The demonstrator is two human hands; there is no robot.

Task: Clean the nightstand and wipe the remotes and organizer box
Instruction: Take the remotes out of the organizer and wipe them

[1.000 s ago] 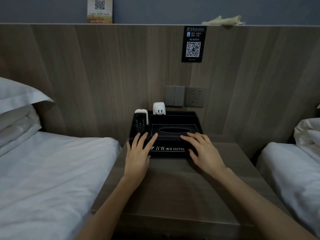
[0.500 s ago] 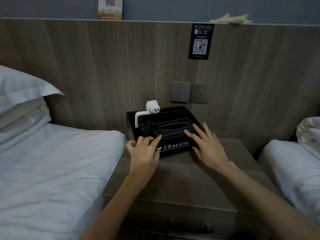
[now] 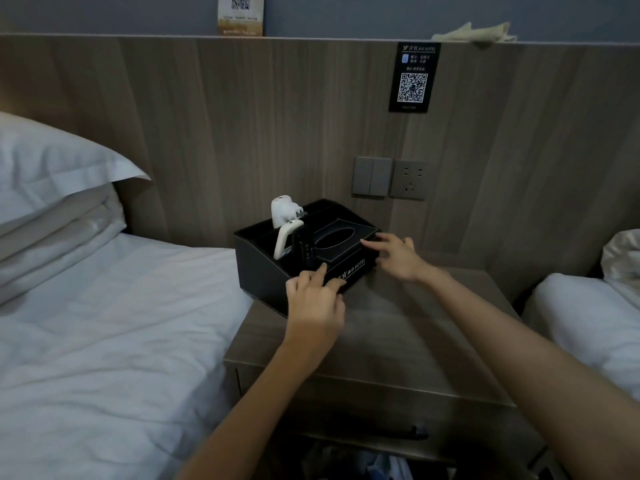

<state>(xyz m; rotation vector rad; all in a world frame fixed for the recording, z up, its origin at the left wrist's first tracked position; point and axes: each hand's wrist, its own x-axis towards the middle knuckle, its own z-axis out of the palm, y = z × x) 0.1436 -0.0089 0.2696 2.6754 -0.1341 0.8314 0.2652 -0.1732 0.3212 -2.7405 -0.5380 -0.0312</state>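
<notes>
Organizer box (image 3: 263, 271), black with hotel lettering on its front, stands on the nightstand (image 3: 398, 334) at the rear left corner, turned at an angle so its front left corner points at the nightstand's left edge beside the bed (image 3: 104, 323). In its left compartment a white remote (image 3: 285, 237) leans upright with a black remote (image 3: 307, 247) just beside it, and a white plug adapter (image 3: 284, 211) sticks up behind them. The left hand (image 3: 313, 303) grips the box's front left corner, fingers bent over the front lip and the thumb against the front face. The right hand (image 3: 394, 254) lies on the box's front right corner, fingers fairly straight and laid across the top edge next to the oval tissue opening; whether its thumb hooks under cannot be told. On the wooden panel behind the nightstand's rear edge sit a switch (image 3: 372, 176) and a socket (image 3: 408, 180), with a black QR sign (image 3: 414, 77) higher up. A pale cloth (image 3: 474, 32) rests on the panel's ledge.
</notes>
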